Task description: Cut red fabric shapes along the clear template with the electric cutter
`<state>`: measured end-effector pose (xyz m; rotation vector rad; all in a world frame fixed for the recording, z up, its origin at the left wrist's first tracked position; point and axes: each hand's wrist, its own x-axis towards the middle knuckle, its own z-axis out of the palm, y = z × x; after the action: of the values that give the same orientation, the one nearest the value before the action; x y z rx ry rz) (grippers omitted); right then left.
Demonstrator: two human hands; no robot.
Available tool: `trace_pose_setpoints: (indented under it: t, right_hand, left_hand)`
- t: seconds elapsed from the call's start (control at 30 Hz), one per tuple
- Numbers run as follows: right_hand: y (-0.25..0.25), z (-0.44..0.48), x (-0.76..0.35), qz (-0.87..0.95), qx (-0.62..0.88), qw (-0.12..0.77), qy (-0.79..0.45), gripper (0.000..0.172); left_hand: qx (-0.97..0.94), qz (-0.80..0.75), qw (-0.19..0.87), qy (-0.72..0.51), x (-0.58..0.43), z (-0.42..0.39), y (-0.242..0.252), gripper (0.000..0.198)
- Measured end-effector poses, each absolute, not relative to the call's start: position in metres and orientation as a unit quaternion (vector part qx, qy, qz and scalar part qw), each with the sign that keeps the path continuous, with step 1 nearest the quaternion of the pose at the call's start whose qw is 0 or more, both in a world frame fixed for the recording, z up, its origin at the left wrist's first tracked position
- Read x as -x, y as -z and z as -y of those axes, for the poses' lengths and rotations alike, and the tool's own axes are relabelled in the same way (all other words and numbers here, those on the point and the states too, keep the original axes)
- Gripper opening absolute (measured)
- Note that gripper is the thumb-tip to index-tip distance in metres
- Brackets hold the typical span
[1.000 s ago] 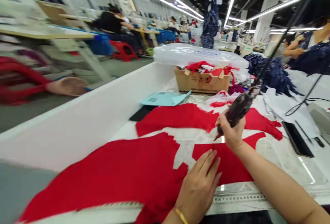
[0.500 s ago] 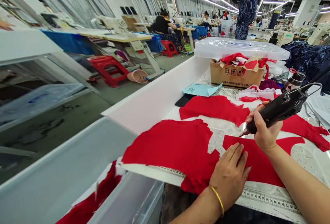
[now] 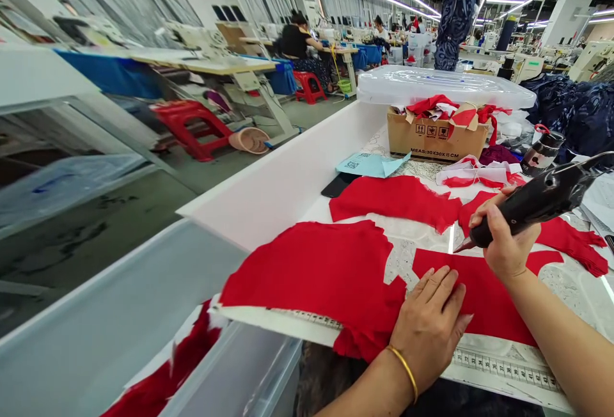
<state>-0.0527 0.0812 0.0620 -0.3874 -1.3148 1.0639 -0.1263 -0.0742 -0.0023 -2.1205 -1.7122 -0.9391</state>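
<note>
My right hand (image 3: pixel 511 247) is wrapped round a black handheld power tool (image 3: pixel 537 203) with a narrow pointed tip; its exact kind I cannot tell. The tip is at the upper edge of a red cut fabric panel (image 3: pixel 494 298), and whether it touches the cloth is unclear. Flat on the panel's left part lies my left hand (image 3: pixel 429 321), fingers stretched out, a gold bangle at the wrist. Left of that hand, a larger red fabric piece (image 3: pixel 307 270) spreads to the table's front edge. Another red piece (image 3: pixel 393 201) lies farther back.
The white worktable (image 3: pixel 570 289) has a measuring tape (image 3: pixel 503 369) along its front edge. At the back stands a cardboard box (image 3: pixel 436 139) of red scraps under a clear plastic lid (image 3: pixel 446 86). A black bottle (image 3: pixel 542 153) stands at right. Plastic bins (image 3: pixel 115 302) sit lower left.
My right hand has shifted the tool slightly right along the panel's upper edge. My left hand stays on the cloth. The whole view has drifted a little.
</note>
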Motion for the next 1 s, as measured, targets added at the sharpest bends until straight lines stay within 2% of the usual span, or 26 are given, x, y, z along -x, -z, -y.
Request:
trace_pose_setpoints:
  t: [0.37,0.73,0.9,1.0]
  right_hand:
    - [-0.061,-0.084,0.039,0.601,0.196,0.641,-0.437,0.028]
    - [-0.071,-0.094,0.008,0.582,0.219,0.659,-0.424,0.043]
    - [-0.07,-0.098,0.002,0.575,0.227,0.666,-0.417,0.045]
    - [-0.066,-0.097,0.002,0.572,0.224,0.665,-0.425,0.04]
  left_hand:
    - [0.736,0.591,0.113,0.31,0.127,0.075,0.008,0.031]
    - [0.752,0.559,0.107,0.332,0.091,0.063,0.014,0.035]
    - [0.761,0.547,0.107,0.331,0.086,0.059,0.016,0.036]
    - [0.764,0.547,0.099,0.327,0.087,0.06,0.016,0.036]
